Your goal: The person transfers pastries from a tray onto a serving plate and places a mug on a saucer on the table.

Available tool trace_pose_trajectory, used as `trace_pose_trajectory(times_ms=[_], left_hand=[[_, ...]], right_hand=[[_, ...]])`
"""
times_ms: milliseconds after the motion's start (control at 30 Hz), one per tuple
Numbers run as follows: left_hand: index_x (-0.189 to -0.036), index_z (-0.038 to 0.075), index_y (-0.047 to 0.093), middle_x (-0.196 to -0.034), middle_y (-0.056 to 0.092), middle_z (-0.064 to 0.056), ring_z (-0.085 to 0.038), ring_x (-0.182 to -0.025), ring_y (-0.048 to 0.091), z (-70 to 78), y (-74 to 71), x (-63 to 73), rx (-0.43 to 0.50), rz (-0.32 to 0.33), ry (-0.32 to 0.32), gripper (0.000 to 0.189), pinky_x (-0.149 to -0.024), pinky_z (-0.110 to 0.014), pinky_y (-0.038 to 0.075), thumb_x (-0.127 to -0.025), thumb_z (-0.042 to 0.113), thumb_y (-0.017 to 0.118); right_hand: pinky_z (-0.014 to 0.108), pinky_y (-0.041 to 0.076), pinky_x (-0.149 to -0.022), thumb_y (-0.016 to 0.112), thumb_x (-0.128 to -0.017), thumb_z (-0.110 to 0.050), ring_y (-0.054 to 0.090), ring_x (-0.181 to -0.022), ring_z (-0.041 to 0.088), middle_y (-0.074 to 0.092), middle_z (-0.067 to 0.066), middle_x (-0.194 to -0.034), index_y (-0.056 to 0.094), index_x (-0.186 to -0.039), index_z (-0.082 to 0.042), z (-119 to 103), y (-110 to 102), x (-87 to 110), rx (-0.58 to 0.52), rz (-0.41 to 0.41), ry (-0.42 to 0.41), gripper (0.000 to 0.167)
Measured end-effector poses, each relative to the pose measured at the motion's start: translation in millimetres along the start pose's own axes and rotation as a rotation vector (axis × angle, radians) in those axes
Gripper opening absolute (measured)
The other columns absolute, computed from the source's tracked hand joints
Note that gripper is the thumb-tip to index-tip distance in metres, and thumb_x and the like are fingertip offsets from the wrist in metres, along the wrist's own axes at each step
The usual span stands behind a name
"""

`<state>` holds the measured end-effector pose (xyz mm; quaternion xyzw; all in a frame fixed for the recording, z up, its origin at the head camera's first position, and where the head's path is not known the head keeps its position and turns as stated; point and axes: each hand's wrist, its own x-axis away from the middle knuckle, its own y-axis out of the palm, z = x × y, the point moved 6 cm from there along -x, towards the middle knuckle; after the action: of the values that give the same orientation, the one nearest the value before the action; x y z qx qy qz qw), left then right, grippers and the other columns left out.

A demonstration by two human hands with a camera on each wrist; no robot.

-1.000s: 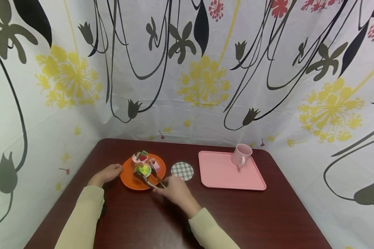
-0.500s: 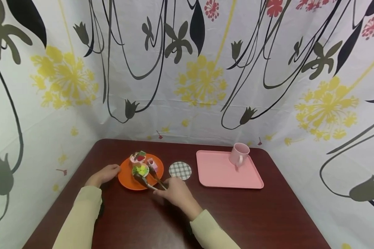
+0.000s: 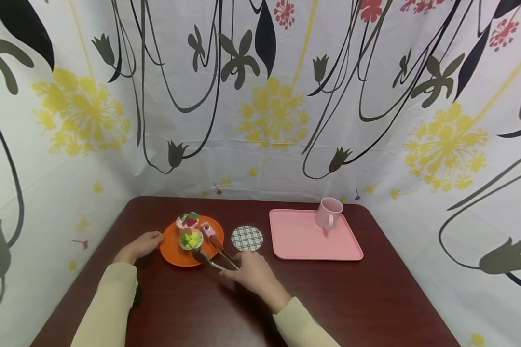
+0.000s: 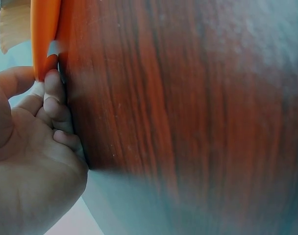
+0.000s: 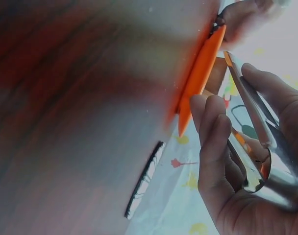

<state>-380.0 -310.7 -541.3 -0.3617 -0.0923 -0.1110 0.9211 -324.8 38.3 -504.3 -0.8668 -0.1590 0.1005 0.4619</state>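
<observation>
In the head view, my left hand [image 3: 140, 246] holds the left rim of a round orange plate [image 3: 171, 251]; the left wrist view shows thumb and fingers pinching the rim [image 4: 43, 39]. Three small toy-like cakes sit on the plate: one topped in green and yellow [image 3: 191, 239], a pink-and-white one [image 3: 186, 221] with red and green on top, and a pink slice [image 3: 207, 228]. My right hand [image 3: 260, 275] grips metal tongs [image 3: 228, 259] at the plate's right front. The tongs' arms are spread, their tips over the plate, with nothing visibly clasped between them.
Right of the plate lies a round checked coaster [image 3: 247, 238]. Farther right, a pink rectangular tray [image 3: 306, 243] bears a pink mug [image 3: 329, 214] at its back right corner. Patterned white cloth [image 3: 243, 120] hangs behind and beside the dark wooden table [image 3: 338, 299].
The tongs' tips have drawn back from the green-and-yellow cake, toward the right front, and are spread apart. My left hand stays on the plate rim. The head view has shifted slightly.
</observation>
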Motion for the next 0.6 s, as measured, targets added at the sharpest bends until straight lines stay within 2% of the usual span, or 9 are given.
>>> trace_pose_trajectory(times_ms=[233, 433, 600], left_hand=[[-0.102, 0.001, 0.057, -0.095, 0.056, -0.011, -0.027, -0.094, 0.054, 5.6, -1.5, 7.3, -0.041, 0.036, -0.018, 0.031, -0.085, -0.043, 0.043, -0.114, 0.023, 0.039], [-0.100, 0.003, 0.057, -0.094, 0.056, -0.009, -0.025, -0.093, 0.054, 4.5, 0.5, 5.3, -0.032, 0.030, -0.031, 0.030, -0.084, -0.041, 0.042, -0.114, 0.024, 0.041], [-0.099, 0.002, 0.056, -0.094, 0.056, -0.010, -0.027, -0.093, 0.054, 10.0, -1.1, 6.8, -0.037, 0.024, -0.010, 0.030, -0.084, -0.042, 0.042, -0.113, 0.023, 0.040]], right_hand=[[0.031, 0.042, -0.053, 0.087, -0.083, -0.058, 0.051, -0.057, 0.011, 0.059, -0.009, -0.064, 0.080, -0.097, -0.016, 4.8, -10.0, 6.0, 0.006, 0.015, 0.007, 0.044], [0.033, 0.042, -0.053, 0.084, -0.084, -0.060, 0.053, -0.058, 0.011, 0.060, -0.011, -0.064, 0.081, -0.100, -0.021, 15.5, -17.2, 11.2, 0.039, 0.036, 0.023, 0.042], [0.035, 0.043, -0.055, 0.082, -0.085, -0.064, 0.055, -0.060, 0.011, 0.062, -0.012, -0.067, 0.083, -0.109, -0.023, 21.0, -30.1, 16.0, 0.070, 0.077, 0.030, 0.047]])
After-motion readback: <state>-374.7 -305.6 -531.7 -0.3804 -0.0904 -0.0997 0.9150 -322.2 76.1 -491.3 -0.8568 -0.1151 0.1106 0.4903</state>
